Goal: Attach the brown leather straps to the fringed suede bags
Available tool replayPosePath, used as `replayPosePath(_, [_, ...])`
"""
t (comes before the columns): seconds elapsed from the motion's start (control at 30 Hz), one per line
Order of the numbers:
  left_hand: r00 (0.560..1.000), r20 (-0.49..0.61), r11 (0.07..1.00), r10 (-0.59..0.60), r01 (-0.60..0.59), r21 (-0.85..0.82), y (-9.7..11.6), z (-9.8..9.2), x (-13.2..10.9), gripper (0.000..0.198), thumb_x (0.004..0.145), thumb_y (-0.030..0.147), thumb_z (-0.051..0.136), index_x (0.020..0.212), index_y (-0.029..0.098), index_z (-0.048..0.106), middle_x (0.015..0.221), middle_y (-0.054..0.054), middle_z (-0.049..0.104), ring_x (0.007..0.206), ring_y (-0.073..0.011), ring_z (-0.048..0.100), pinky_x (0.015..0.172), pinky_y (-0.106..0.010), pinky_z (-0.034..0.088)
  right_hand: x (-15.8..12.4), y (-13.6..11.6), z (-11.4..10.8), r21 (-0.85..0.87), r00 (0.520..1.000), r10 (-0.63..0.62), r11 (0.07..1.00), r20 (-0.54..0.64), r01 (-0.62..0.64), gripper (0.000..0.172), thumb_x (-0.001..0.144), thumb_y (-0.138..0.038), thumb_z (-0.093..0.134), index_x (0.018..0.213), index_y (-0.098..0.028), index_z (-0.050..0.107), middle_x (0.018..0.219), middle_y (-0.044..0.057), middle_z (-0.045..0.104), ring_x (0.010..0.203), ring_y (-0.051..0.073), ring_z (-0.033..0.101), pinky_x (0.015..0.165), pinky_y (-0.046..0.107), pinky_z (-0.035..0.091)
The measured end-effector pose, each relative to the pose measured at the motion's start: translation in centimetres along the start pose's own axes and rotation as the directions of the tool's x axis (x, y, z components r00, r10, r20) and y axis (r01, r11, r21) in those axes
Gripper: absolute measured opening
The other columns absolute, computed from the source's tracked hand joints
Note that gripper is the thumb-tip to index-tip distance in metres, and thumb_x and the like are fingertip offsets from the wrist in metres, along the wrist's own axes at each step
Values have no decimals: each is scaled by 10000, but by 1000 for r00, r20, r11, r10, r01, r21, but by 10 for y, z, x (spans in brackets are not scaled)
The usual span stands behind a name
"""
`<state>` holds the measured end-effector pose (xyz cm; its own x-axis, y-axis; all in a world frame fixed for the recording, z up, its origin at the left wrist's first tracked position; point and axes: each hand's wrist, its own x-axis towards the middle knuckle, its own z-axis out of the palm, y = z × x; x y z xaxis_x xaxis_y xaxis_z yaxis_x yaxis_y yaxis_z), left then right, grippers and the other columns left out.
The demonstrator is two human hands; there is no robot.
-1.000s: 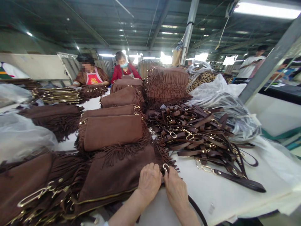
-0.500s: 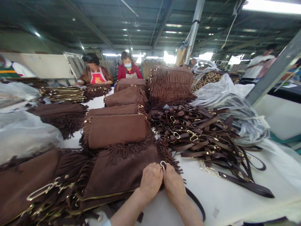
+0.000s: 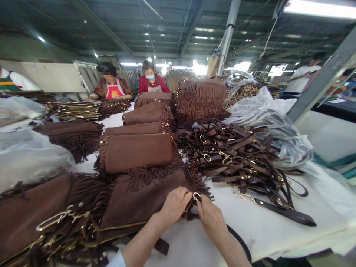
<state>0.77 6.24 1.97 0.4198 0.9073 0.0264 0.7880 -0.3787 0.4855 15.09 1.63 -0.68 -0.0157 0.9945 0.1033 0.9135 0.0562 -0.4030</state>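
A brown fringed bag (image 3: 139,200) with a gold zipper lies in front of me on the table. At its right corner my left hand (image 3: 175,204) is closed; its fingertips seem to pinch the bag's edge, though they partly hide the spot. Close beside it, my right hand (image 3: 211,217) grips a dark strap by the end that carries a gold clasp (image 3: 196,196). The clasp stands up between the two hands, and I cannot tell whether it is hooked to the bag. The rest of the strap (image 3: 241,239) curves down past my right wrist.
A heap of brown straps (image 3: 230,155) with gold clasps lies to the right. Further fringed bags (image 3: 139,154) are stacked ahead, and another bag (image 3: 30,211) with loose hardware lies left. Plastic wrapping (image 3: 30,148) sits at both sides. Two people (image 3: 112,83) work across the table.
My hands have drawn slightly apart, the right one shifting a little right and downward. More of the clasp shows between them. The view has shifted slightly.
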Motion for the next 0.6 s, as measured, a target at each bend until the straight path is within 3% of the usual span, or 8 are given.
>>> replayPosePath(0.17, [994,-23,984,103,-105,-143,-18,-22,-20,270,896,253,337,1008,171,569,983,-46,610,926,-140,549,857,-270,424,0,8,-10,247,1000,14,969,26,-19,192,875,-256,337,975,-201,491,779,15,663,678,153,623,592,238,432])
replayPosePath(0.23, [991,-12,990,132,-132,-56,-22,-21,-31,332,830,308,486,1126,163,525,1101,-77,575,1022,-189,509,909,-335,398,1,8,-12,395,998,45,917,49,-60,186,844,-274,361,948,-201,496,759,14,646,653,156,598,578,246,423])
replayPosePath(0.33, [982,19,971,190,-191,143,-21,-13,-39,599,716,310,648,1257,176,430,1233,-103,505,1118,-259,437,929,-416,361,4,8,-14,555,989,81,821,123,-137,176,805,-305,386,875,-198,508,644,-15,581,540,141,530,507,242,392])
replayPosePath(0.43, [981,47,946,188,-194,261,-19,-6,-37,547,755,249,621,1261,173,428,1238,-106,508,1121,-261,436,906,-417,365,6,11,-19,629,976,83,753,202,-194,182,787,-305,392,883,-200,505,583,-48,531,461,120,484,448,228,373])
replayPosePath(0.5, [978,95,931,186,-207,302,-19,-6,-33,479,778,237,600,1231,168,459,1235,-107,513,1114,-263,443,892,-415,372,4,12,-21,603,968,95,767,231,-219,166,765,-288,415,873,-201,506,592,-40,547,459,129,503,439,237,389])
replayPosePath(0.53, [975,117,925,188,-216,313,-19,-7,-32,452,787,239,591,1217,167,470,1234,-106,515,1112,-266,445,887,-417,374,0,11,-21,548,976,122,811,181,-203,162,746,-274,442,870,-196,510,640,-15,577,510,148,541,473,260,422])
replayPosePath(0.6, [973,134,919,190,-224,325,-19,-10,-29,406,809,249,565,1197,164,482,1220,-103,525,1102,-265,450,876,-412,380,-11,5,-17,357,989,129,929,-72,-95,196,721,-252,501,901,-180,525,838,77,624,754,225,604,641,352,477])
